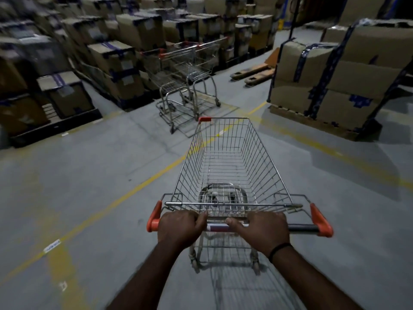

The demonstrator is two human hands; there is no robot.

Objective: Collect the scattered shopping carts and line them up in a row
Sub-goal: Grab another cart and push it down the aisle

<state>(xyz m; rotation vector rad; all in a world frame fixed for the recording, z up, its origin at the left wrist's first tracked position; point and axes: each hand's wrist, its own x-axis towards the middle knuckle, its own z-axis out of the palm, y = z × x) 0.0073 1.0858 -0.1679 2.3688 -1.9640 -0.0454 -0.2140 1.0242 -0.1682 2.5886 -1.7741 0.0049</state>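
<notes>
Shopping cart point(232, 166) nearest us stood straight ahead on the grey floor point(78, 175), its wire basket pointing away from us, and we placed everything else against this cart.

In the head view, we held its handle bar point(220, 227) with both hands. Our left hand point(178, 229) was wrapped over the bar just beside the left orange end cap point(154, 218), fingers curled round it and thumb lying inward along the bar. Our right hand point(261, 231) gripped the bar right of its middle, curled round it as well, with a bare stretch of bar between that hand and the right orange end cap point(321, 221). A black band point(280, 249) sat on our right wrist. An orange corner piece point(205, 119) capped the cart's far left corner.

Beyond the cart's front end and a little to its left, two more carts point(185, 72) stood close together. We could not tell whether they were nested or only side by side. Behind them and off to the cart's left, cardboard boxes point(116, 63) with blue tape were stacked on pallets, blurred in places. Ahead of the cart to its right rose another stack of taped boxes point(335, 74). Past the cart, between that stack and the two carts, the forks of a pallet jack point(252, 72) lay on the floor. A yellow line point(125, 193) crossed the floor from the cart's left and passed under it.
</notes>
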